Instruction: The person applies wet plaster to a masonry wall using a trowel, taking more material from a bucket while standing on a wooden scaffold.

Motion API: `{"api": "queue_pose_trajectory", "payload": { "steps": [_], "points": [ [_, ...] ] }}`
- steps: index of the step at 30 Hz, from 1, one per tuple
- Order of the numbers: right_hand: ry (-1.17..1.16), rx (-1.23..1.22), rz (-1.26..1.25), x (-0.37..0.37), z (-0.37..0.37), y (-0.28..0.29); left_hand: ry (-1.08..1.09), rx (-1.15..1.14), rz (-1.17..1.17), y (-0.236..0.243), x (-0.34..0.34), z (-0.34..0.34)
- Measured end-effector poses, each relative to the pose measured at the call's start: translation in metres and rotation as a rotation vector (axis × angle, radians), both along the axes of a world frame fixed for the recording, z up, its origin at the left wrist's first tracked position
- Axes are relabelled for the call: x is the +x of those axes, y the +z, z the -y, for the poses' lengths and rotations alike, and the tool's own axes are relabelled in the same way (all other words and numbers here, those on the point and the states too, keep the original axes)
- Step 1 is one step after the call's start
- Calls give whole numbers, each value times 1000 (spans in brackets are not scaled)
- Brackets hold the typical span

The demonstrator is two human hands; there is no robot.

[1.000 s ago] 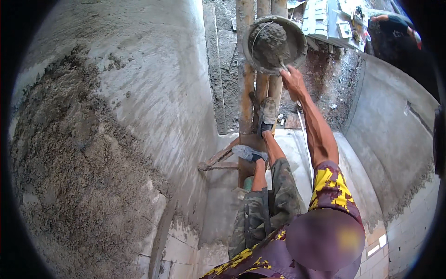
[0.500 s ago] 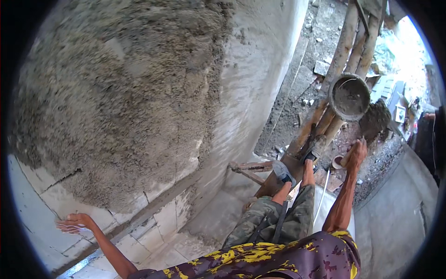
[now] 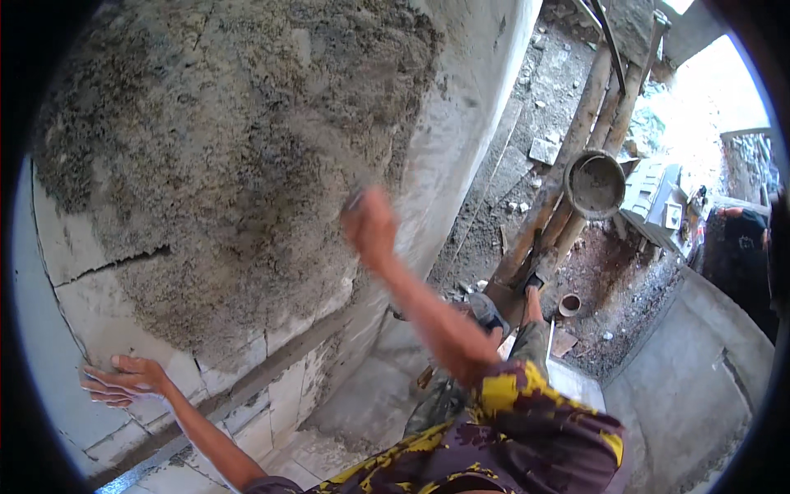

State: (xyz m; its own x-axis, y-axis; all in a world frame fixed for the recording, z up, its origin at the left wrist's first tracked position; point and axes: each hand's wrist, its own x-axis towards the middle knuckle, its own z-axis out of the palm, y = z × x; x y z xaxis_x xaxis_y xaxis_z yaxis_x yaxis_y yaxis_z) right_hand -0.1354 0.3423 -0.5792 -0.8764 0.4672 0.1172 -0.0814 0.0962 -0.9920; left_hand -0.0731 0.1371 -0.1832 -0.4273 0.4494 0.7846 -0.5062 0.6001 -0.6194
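Note:
My left hand lies with its fingers apart against the pale block wall, beside the lower left of the rough mortar patch. In front of that wet mortar, my right hand is closed and smeared by motion. It grips a trowel, whose blade is too blurred to make out against the grey wall. A round bucket with grey mortar in it stands on the wooden poles to the right.
Wooden poles run up the right side, and my feet rest on their near end. A small round pot sits on the rubble-strewn ground below. Farther right is a low grey wall; a person in dark clothing is at the right edge.
My right hand has swung from beside the bucket across to the mortared wall, carrying the trowel. My left hand stays at the block wall. The view has shifted slightly.

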Motion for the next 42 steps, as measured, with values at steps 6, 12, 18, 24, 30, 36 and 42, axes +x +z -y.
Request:
{"api": "queue_pose_trajectory", "payload": {
  "steps": [6, 12, 18, 24, 30, 36, 42],
  "points": [
    [84, -198, 441, 136, -193, -90, -39, -113, 36, -25, -28, 23],
    [19, 732, 1180, 154, -532, -315, -164, -119, 108, -62, -48, 11],
    [558, 540, 1253, 97, -566, -429, -159, -114, 163, -103, -69, 0],
    [224, 12, 1184, 97, -550, -423, -135, -128, 168, -100, -71, -6],
    [98, 162, 1061, 119, -547, -394, -137, -118, 152, -112, -76, -2],
    [76, 916, 1059, 129, -561, -360, -132, -93, 148, -112, -78, 3],
    [401, 830, 1032, 106, -569, -388, -126, -68, 135, -121, -75, 16]
  ]
}}
